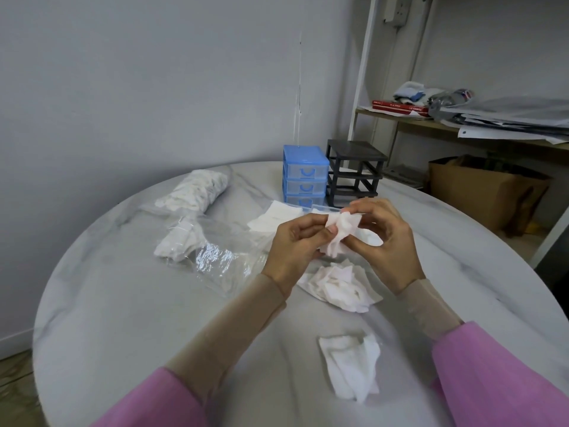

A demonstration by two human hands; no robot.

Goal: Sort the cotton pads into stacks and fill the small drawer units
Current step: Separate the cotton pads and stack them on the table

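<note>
A round marbled worktop stands by a pale wall, and at far right a white-framed shelf carries red books, folded cloths and loose papers, with a brown cardboard box below it.

Open counter along the near left, bare from the rim up to the crumpled plastic bags. Blocked further back by blue drawer unit and black drawer frame, side by side; loose pad piles and cluttering the near right.
</note>
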